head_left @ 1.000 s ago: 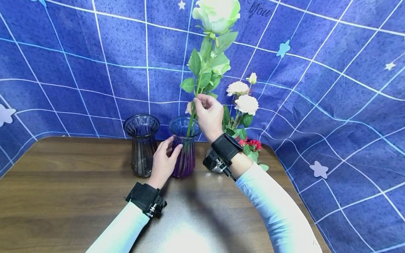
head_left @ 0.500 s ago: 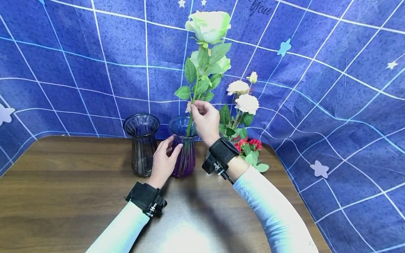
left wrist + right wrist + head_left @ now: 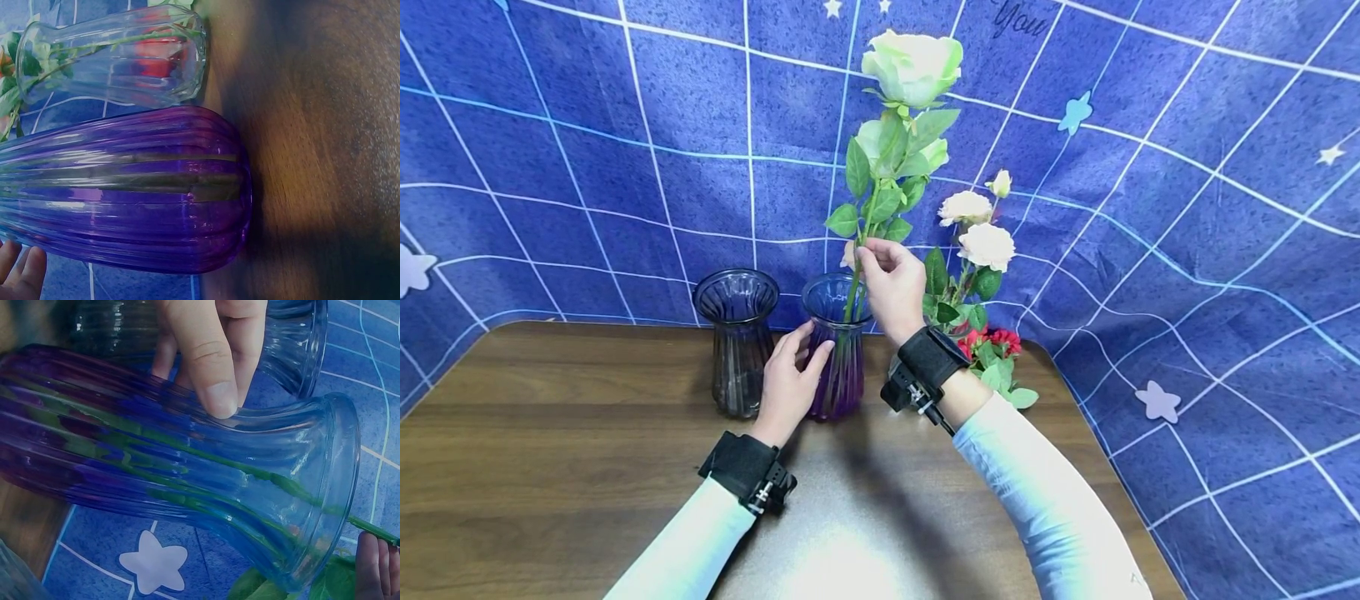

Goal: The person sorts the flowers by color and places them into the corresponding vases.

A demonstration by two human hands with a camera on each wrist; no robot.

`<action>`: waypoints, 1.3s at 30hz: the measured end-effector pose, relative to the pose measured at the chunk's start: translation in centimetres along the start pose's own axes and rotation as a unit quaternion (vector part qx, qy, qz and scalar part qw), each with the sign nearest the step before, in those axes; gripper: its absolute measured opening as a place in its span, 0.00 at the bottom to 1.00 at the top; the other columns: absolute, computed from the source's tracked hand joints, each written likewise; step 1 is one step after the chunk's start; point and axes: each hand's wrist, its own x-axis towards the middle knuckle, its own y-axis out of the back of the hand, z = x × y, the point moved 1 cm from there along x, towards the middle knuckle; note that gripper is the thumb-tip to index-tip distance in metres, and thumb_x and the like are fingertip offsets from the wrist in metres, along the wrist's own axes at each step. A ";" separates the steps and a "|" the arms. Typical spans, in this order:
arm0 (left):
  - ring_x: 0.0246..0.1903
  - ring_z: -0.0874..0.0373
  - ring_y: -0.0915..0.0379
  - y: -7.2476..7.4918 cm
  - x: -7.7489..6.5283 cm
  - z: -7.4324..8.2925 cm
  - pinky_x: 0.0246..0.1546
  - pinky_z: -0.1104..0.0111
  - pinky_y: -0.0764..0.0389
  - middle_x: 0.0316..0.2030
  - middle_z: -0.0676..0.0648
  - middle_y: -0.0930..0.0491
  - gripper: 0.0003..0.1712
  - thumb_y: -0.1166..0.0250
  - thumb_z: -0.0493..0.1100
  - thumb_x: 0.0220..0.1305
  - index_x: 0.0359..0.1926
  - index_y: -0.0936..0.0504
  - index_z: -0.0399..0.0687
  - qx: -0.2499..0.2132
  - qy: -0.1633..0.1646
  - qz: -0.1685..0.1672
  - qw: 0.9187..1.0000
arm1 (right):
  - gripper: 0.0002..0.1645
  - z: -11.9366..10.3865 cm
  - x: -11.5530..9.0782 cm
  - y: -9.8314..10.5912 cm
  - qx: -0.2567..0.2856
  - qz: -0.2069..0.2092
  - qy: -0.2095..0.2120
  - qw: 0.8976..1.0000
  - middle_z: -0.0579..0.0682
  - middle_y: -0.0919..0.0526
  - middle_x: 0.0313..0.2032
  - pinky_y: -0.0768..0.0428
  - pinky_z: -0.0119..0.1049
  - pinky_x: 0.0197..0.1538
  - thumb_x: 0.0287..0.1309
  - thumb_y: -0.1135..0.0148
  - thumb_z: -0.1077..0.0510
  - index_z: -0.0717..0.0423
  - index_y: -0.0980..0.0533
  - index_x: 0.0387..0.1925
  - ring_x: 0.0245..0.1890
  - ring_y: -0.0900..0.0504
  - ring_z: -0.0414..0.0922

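My right hand (image 3: 895, 287) pinches the green stem of a tall white-green artificial rose (image 3: 913, 71) between thumb and fingertips. The stem passes down into a blue-to-purple ribbed glass vase (image 3: 838, 387). A second white-green rose (image 3: 868, 140) shows behind the first. Inside the vase, more than one stem (image 3: 156, 181) appears, and their lower ends lie near its base. My left hand (image 3: 786, 383) holds the vase from its left side. In the right wrist view, that thumb (image 3: 219, 394) rests against the vase's neck, with the other fingers partly hidden behind.
A dark grey glass vase (image 3: 737, 367) stands left of the purple one. To the right is a clear glass vase (image 3: 112, 62) with stems, beside cream flowers (image 3: 987, 247) and red flowers (image 3: 1003, 342). A blue gridded cloth (image 3: 625, 167) hangs behind the wooden table (image 3: 565, 467).
My right hand has lowered the rose stem further into the purple vase, then shifted it slightly right. The left hand and the vase have stayed in place.
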 end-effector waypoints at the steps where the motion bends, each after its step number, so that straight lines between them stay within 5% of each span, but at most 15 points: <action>1: 0.53 0.48 0.26 0.0 0.0 0.0 0.53 0.58 0.22 0.53 0.39 0.24 0.26 0.38 0.48 0.63 0.58 0.27 0.40 0.000 0.000 0.000 1.000 | 0.12 0.0 0.0 0.1 0.006 0.001 -0.001 1.000 0.64 0.16 0.35 0.18 0.27 0.33 0.59 0.41 0.63 0.69 0.21 0.41 0.33 0.17 0.59; 6: 0.53 0.49 0.26 0.0 0.2 0.1 0.53 0.58 0.22 0.53 0.39 0.24 0.26 0.38 0.48 0.63 0.58 0.27 0.40 0.000 -0.001 0.001 1.000 | 0.13 0.0 0.0 0.5 0.036 0.004 -0.012 0.999 0.66 0.16 0.36 0.15 0.43 0.40 0.59 0.40 0.63 0.70 0.21 0.41 0.34 0.17 0.60; 21: 0.53 0.47 0.25 0.2 0.1 0.3 0.53 0.57 0.22 0.53 0.38 0.24 0.26 0.37 0.47 0.62 0.58 0.27 0.39 0.005 -0.005 0.010 1.000 | 0.13 0.9 -0.5 2.9 0.057 0.016 -0.029 0.998 0.70 0.17 0.35 0.15 0.46 0.42 0.58 0.47 0.68 0.72 0.21 0.42 0.35 0.17 0.60; 31: 0.51 0.44 0.25 0.1 -0.1 0.2 0.51 0.56 0.21 0.50 0.38 0.23 0.24 0.37 0.46 0.62 0.55 0.25 0.39 0.005 -0.015 0.015 1.000 | 0.12 2.1 -1.6 6.8 0.026 0.047 -0.051 0.997 0.65 0.16 0.32 0.15 0.37 0.36 0.58 0.43 0.66 0.69 0.20 0.41 0.22 0.20 0.32; 39: 0.46 0.43 0.24 0.4 -0.4 0.3 0.47 0.55 0.21 0.50 0.40 0.23 0.23 0.37 0.49 0.62 0.55 0.24 0.41 0.016 -0.001 0.003 1.000 | 0.12 3.4 -2.7 10.8 0.010 0.062 -0.068 0.996 0.40 0.19 0.21 0.21 0.25 0.25 0.57 0.41 0.64 0.68 0.20 0.41 0.20 0.21 0.34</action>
